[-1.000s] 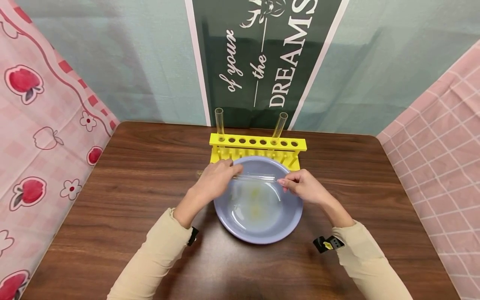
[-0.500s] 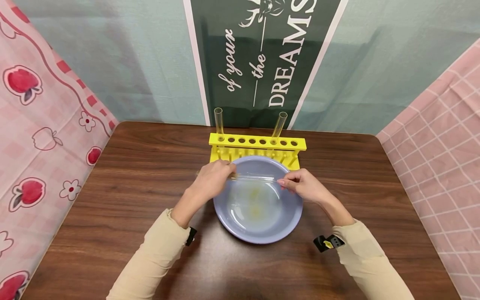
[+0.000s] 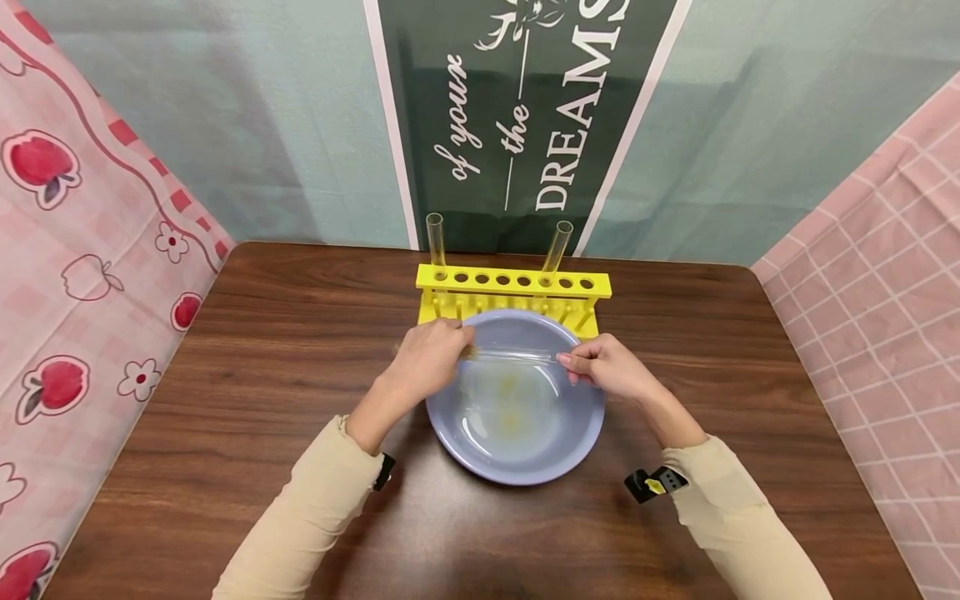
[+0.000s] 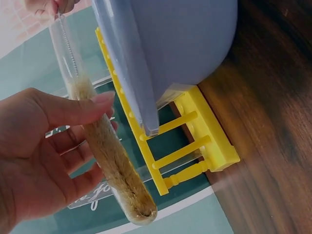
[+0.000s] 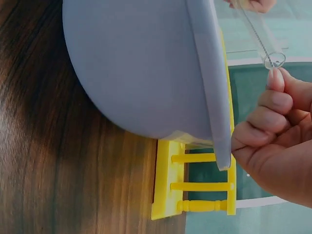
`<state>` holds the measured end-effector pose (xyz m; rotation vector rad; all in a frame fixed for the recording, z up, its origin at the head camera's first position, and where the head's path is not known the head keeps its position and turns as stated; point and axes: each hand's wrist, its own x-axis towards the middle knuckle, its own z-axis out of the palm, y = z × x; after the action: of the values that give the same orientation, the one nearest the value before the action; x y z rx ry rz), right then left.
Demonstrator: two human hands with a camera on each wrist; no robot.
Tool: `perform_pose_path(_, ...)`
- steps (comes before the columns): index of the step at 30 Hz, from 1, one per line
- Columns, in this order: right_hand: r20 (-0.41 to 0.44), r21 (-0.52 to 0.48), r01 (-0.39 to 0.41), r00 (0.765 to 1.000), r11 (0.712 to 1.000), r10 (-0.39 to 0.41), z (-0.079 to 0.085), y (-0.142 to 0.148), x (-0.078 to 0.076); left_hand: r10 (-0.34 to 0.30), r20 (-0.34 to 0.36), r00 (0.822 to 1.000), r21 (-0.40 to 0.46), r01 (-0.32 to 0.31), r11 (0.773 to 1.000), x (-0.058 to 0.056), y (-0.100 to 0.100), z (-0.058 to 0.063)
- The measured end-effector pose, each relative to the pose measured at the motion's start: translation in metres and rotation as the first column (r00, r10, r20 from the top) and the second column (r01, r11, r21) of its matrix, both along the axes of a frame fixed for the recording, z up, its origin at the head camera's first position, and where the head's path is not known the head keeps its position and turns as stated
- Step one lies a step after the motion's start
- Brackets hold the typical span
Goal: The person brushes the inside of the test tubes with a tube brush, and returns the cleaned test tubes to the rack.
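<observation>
Over a light purple basin [image 3: 444, 437], my left hand [image 3: 426, 360] grips a clear glass test tube [image 4: 139, 214] between thumb and fingers. The tube lies about level, its rounded end toward the left and its mouth toward the right. Inside it is a test tube brush with tan bristles [image 4: 114, 158], which fill the closed end; its twisted wire [image 4: 69, 46] runs along the tube to the mouth. Right at the mouth, my right hand [image 5: 280, 126] pinches the end of the brush's wire, thumb against forefinger, hiding that end. The basin holds cloudy liquid with yellowish patches [image 3: 510, 421].
Behind the basin stands a yellow test tube rack [image 3: 513, 283]. It bears two clear tubes, an upright left one [image 3: 437, 246] and a tilted right one [image 3: 556, 250]. Wooden tabletop [image 3: 300, 333] surrounds them, with cloth hangings at the back and both sides.
My left hand has shifted slightly left over the basin's edge with the tube. My right hand keeps nearly the same place at the mouth. The rack and basin have not moved.
</observation>
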<state>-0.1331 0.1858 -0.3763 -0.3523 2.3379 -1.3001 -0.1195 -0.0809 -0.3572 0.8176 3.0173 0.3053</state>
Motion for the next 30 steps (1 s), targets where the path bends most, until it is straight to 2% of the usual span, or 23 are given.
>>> perform_pose_path(7, 0.165, -0.125, 0.049, 0.986, 0.991, -0.028, 0.003, -0.002, -0.003, 0.035, -0.036, 0.999, -0.017, -0.036, 0.999, 0.001, 0.001, -0.003)
perform_pose_path(10, 0.278, -0.223, 0.108, 0.959, 0.969, -0.043, 0.004, -0.002, -0.004, 0.042, -0.064, 0.997, -0.011, -0.043, 0.999, 0.002, 0.001, -0.005)
perform_pose_path(15, 0.435, -0.360, 0.206, 0.900, 0.910, -0.032, 0.003, -0.002, -0.005, 0.033, -0.124, 0.992, -0.004, -0.034, 0.999, 0.003, 0.000, -0.009)
perform_pose_path(23, 0.520, -0.440, 0.266, 0.854, 0.858, 0.001, 0.002, 0.001, -0.006, 0.022, -0.181, 0.983, -0.006, -0.023, 1.000, 0.005, 0.000, -0.010)
perform_pose_path(26, 0.504, -0.439, 0.250, 0.864, 0.863, 0.006, 0.002, 0.002, -0.007, 0.026, -0.164, 0.986, -0.001, -0.027, 1.000, 0.005, -0.001, -0.011)
perform_pose_path(28, 0.441, -0.411, 0.203, 0.897, 0.889, -0.001, 0.002, 0.003, -0.006, 0.035, -0.140, 0.990, 0.007, -0.034, 0.999, 0.005, -0.002, -0.010)
perform_pose_path(30, 0.329, -0.349, 0.129, 0.944, 0.928, -0.008, 0.002, 0.003, -0.006, 0.042, -0.112, 0.993, 0.017, -0.040, 0.999, 0.004, -0.003, -0.009)
